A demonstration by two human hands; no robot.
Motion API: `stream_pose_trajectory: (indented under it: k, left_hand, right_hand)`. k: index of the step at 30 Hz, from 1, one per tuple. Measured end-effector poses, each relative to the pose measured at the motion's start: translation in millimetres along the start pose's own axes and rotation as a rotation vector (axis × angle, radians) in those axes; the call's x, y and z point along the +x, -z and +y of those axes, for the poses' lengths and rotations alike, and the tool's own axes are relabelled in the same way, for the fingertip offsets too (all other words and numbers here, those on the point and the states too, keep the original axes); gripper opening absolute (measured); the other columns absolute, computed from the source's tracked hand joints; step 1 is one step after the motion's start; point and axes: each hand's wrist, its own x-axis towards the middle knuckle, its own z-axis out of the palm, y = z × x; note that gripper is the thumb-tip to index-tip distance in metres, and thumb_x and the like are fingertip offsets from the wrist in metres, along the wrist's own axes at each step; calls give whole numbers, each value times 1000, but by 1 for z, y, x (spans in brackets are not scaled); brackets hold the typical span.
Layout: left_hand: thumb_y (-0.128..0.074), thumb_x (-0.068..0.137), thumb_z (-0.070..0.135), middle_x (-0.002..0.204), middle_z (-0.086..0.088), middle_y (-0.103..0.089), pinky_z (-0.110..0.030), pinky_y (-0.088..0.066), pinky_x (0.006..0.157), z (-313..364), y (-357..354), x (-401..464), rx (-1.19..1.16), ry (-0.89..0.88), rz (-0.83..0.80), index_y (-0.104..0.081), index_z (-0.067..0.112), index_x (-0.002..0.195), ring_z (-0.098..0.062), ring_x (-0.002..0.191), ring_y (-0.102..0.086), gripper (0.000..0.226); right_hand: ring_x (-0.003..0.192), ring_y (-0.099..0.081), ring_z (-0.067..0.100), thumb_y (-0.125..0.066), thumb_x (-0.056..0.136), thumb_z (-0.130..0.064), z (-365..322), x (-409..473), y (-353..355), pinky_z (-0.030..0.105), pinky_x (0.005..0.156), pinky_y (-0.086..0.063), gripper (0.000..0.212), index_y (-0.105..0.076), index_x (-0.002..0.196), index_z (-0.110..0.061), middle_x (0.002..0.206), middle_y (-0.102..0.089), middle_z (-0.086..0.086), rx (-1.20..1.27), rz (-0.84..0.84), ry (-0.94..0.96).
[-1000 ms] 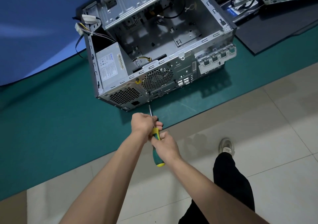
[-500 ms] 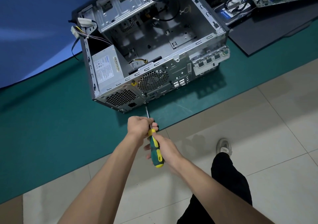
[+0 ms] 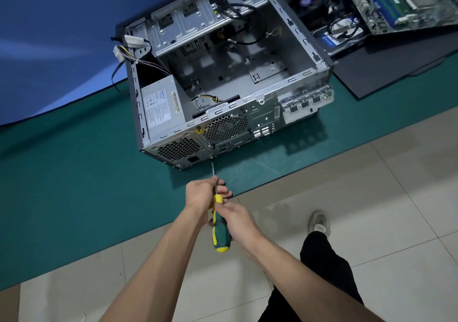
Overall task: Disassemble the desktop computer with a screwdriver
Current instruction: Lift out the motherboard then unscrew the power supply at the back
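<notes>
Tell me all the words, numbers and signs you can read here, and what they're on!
White label on the power supply: blue brand word, small print and barcode, all too blurred to read.
Yellow warning sticker on the rear panel of the computer case: a sign, its symbol unreadable.
"+" mark on the rear panel.
Blue label on the hard drive: too blurred.
Motherboard: markings too small.
Screwdriver: none visible.

Green-and-yellow screwdriver (image 3: 219,230), grey computer case (image 3: 223,93), teal mat (image 3: 74,185)

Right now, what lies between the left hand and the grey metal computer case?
In the head view, only the screwdriver's bare steel shaft spans it, over green mat.
</notes>
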Motion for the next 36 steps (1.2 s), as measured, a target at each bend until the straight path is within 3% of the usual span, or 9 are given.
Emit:
stream_pose_trajectory:
  k: [3, 8, 12, 15, 20, 23, 26, 30, 36]
  left_hand:
    - [-61, 87, 1, 46, -8, -56, -27, -52, 45, 6, 3, 1, 86, -14, 3, -61, -4, 69, -20, 38, -55, 19]
    - [-45, 97, 4, 48, -11, -60, -29, -54, 48, 7, -3, 0, -9, 40, -83, -55, -6, 77, -23, 42, -61, 25]
    - [-44, 98, 14, 54, -11, -64, -29, -55, 51, 6, 2, 3, 43, 55, -141, -59, -4, 84, -24, 48, -64, 28]
    - [-57, 92, 13, 51, -9, -63, -27, -52, 47, 6, 0, 6, 124, 3, -43, -58, 0, 77, -22, 42, -60, 20]
    - [-48, 96, 9, 49, -10, -63, -28, -53, 48, 4, -4, 9, 93, 9, -2, -55, 0, 76, -21, 40, -60, 23]
    - [-54, 93, 10, 54, -8, -66, -28, -53, 51, 1, -3, 9, 99, 0, -21, -58, 2, 77, -20, 44, -61, 19]
    - [-67, 83, 5, 55, -6, -66, -23, -50, 45, 1, 2, 7, 137, -25, -14, -61, 3, 71, -19, 45, -58, 13]
    - [-59, 87, -4, 57, -12, -64, -22, -51, 41, 5, 0, 7, 82, 9, -6, -61, -3, 78, -16, 41, -61, 9]
    - [-47, 94, -2, 70, -16, -66, -36, -57, 64, -2, -2, 8, 51, -14, -31, -57, -4, 90, -19, 50, -65, 10]
  right_hand:
    - [61, -50, 8, -61, 88, -34, 4, 1, -3, 23, 55, -36, 22, -49, 79, -18, 70, -54, -5, -56, 106, 49]
    - [49, -61, 20, -44, 97, -41, 1, -5, 1, 23, 46, -46, 35, -62, 91, -11, 68, -68, 4, 300, -110, -185]
    - [55, -60, 19, -55, 95, -29, 7, 2, 8, 23, 55, -47, 17, -55, 83, -16, 67, -64, 2, 119, 0, -8]
    - [61, -51, 13, -63, 87, -41, 11, 3, 8, 27, 58, -40, 27, -48, 82, -18, 70, -52, -1, -12, 108, 0]
    - [49, -60, 19, -46, 96, -40, 4, 0, 12, 23, 47, -45, 33, -61, 96, -10, 65, -67, 2, 261, -85, -172]
    - [49, -57, 16, -53, 95, -27, 9, 3, 13, 23, 51, -43, 20, -56, 85, -11, 65, -62, 5, 160, 4, -31]
    - [48, -50, 13, -67, 86, -31, 13, 5, 10, 23, 50, -39, 28, -45, 78, -15, 67, -53, 6, 69, 138, -15]
    - [62, -52, 15, -64, 86, -37, 14, 8, 8, 25, 59, -41, 27, -48, 81, -16, 72, -53, 1, 67, 144, -55]
    - [66, -59, 14, -61, 91, -33, 17, 8, 13, 22, 58, -43, 21, -61, 78, -16, 70, -62, 1, 103, 87, -26]
